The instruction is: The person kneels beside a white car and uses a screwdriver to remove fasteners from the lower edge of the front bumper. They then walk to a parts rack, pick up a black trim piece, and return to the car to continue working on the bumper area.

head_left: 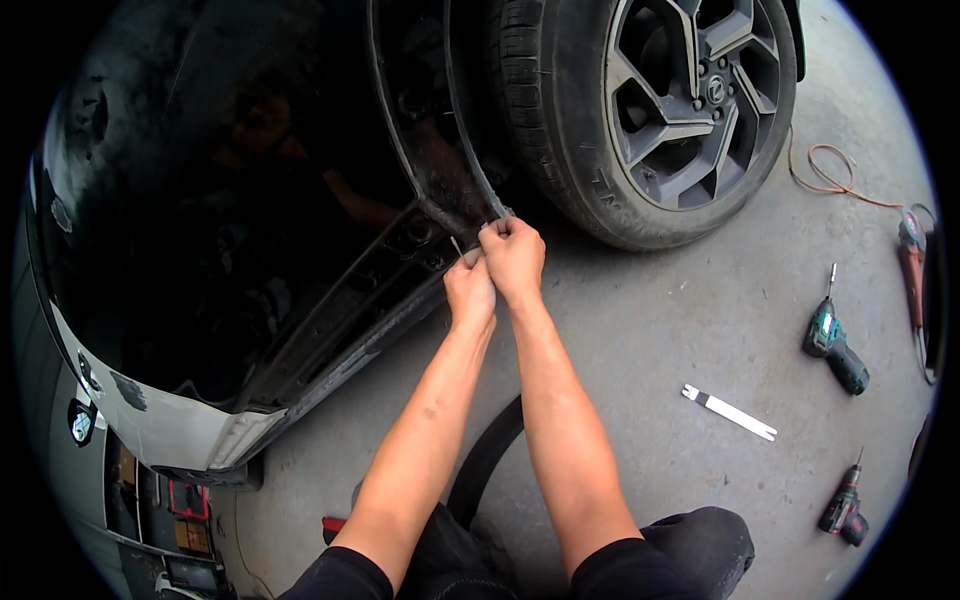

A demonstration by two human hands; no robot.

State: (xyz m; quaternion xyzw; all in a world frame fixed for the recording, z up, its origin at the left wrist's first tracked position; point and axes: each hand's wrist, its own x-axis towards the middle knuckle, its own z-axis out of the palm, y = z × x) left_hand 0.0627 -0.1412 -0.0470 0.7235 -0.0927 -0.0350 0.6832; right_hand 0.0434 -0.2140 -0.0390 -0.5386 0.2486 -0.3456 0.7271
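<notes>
Wheel (670, 132), far right, is cut off in my feed. The left hand (468, 293) pinches a thin rod (456, 245); whether the right hand (513, 260) grips the panel edge (483, 182), I cannot tell.

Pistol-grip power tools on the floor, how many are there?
2: a teal-and-black tool right of the flat silver bar, and a black-and-red tool below it in the picture. More may be hidden past the dark right rim.
</notes>
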